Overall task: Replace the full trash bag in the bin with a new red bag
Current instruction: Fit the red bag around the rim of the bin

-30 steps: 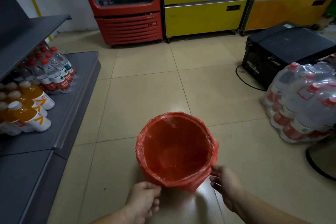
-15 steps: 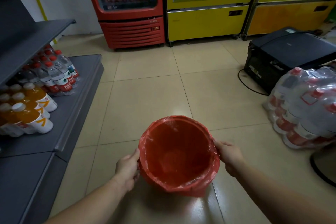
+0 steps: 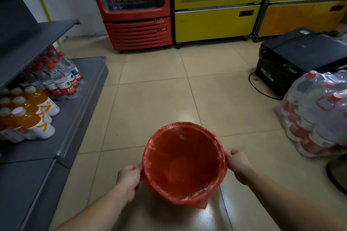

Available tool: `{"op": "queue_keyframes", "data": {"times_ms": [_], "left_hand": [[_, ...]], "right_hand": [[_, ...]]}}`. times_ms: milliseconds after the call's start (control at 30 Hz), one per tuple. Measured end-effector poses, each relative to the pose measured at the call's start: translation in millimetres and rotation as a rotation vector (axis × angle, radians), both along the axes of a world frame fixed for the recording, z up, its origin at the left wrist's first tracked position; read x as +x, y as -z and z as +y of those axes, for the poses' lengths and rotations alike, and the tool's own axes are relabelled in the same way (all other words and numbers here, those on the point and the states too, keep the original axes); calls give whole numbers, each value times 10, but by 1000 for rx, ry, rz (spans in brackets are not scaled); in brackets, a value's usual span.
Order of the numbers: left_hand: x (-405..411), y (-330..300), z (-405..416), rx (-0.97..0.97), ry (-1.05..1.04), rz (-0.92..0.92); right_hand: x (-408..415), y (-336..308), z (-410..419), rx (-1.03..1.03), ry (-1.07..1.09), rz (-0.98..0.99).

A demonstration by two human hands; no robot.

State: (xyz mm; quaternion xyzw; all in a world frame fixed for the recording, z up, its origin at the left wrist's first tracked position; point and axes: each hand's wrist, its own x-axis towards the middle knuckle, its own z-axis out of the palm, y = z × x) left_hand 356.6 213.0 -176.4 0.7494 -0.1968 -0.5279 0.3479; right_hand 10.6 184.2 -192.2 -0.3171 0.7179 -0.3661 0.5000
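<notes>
Red bag lines the bin on the tiled floor, its edge folded over the rim. Left hand pinches the plastic at 9 o'clock, right hand at 3. Shrink-wrapped bottles sit well apart at 2 o'clock.

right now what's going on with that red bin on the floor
A person is fitting a new red bag into a small round bin. The left hand and right hand each grip the bag at opposite sides of the rim. The bag already lines the inside and folds over the edge, and it looks empty. The bin stands on the tiled floor.
</notes>
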Motion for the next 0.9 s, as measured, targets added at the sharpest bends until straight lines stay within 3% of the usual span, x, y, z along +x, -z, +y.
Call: {"op": "queue_keyframes", "data": {"times_ms": [167, 333, 600, 900], "left_hand": [[47, -40, -8, 38, 34, -13], [81, -250, -166, -103, 14, -172], [-31, -323, -463, 26, 175, -6], [94, -233, -586, 91, 174, 81]], "right_hand": [[-101, -32, 50, -2, -53, 21], [-170, -303, -74, -105, -9, 64], [11, -555, -279, 65, -183, 15], [-12, -425, -420, 45, -200, -96]]}}
